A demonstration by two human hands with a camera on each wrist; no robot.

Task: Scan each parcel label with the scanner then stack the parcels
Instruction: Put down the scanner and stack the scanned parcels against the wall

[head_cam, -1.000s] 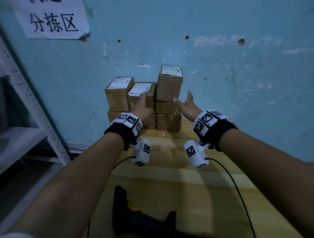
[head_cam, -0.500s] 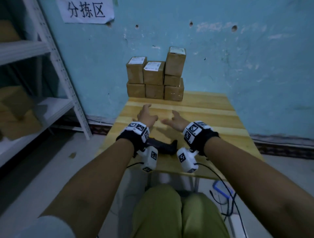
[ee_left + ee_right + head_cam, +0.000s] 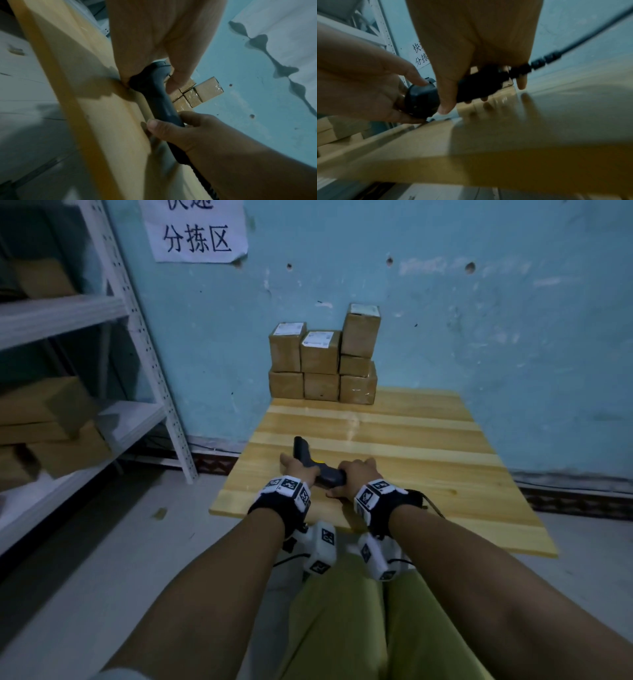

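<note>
Several brown cardboard parcels (image 3: 322,361) with white labels stand stacked against the wall at the table's far edge, and also show in the left wrist view as parcels (image 3: 202,92). A black scanner (image 3: 306,455) lies near the front edge of the wooden table (image 3: 428,446). My left hand (image 3: 296,469) holds the scanner's head end; in the right wrist view the left hand (image 3: 419,94) pinches the scanner's round head (image 3: 421,100). My right hand (image 3: 354,474) curls round the handle. The left wrist view shows the scanner (image 3: 157,94) between the left hand (image 3: 163,54) and the right hand (image 3: 180,128).
White metal shelving (image 3: 137,337) with cardboard boxes (image 3: 44,412) stands to the left of the table. A paper sign (image 3: 197,231) hangs on the blue wall. The scanner's black cable (image 3: 556,54) runs off to the right. My knees in green trousers (image 3: 342,628) are under the front edge.
Both hands drew back from the parcel stack to the front of the table and took hold of the scanner. The head camera pulled back and rose.
</note>
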